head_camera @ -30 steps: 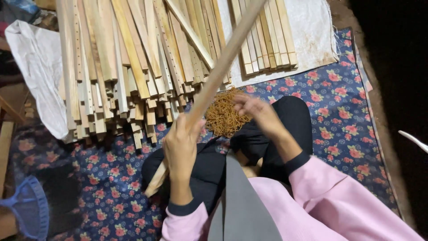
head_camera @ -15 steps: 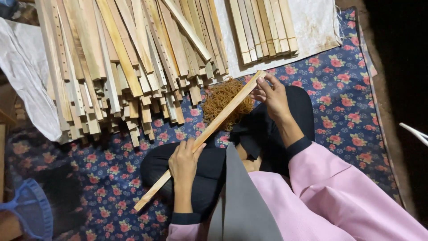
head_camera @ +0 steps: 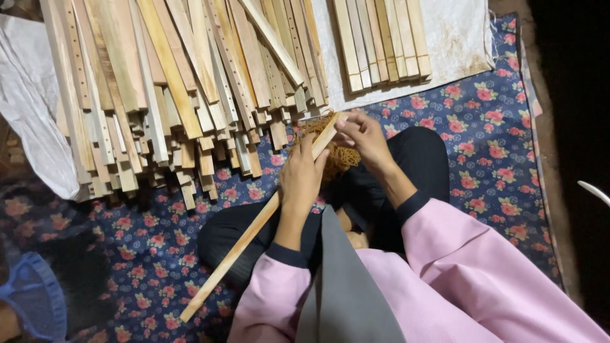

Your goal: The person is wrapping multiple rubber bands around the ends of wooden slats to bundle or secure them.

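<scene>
My left hand [head_camera: 302, 178] grips a long pale wooden slat [head_camera: 238, 244] near its upper part; the slat runs diagonally from lower left up to my right hand. My right hand [head_camera: 363, 136] holds the slat's top end and presses a brown fibrous scrubbing wad [head_camera: 340, 157] against it. The wad sits mostly under both hands, above my black-trousered lap. Pink sleeves with dark cuffs cover both forearms.
A big heap of wooden slats [head_camera: 171, 89] lies ahead on the left. A neat row of slats [head_camera: 381, 41] rests on a white sheet [head_camera: 454, 44] at the top right. A blue floral cloth [head_camera: 483, 140] covers the floor. A blue plastic object [head_camera: 32, 305] sits at lower left.
The slat has slid down and to the left through my hands, so my right hand now holds its top end. Both hands have come closer together over the wad.
</scene>
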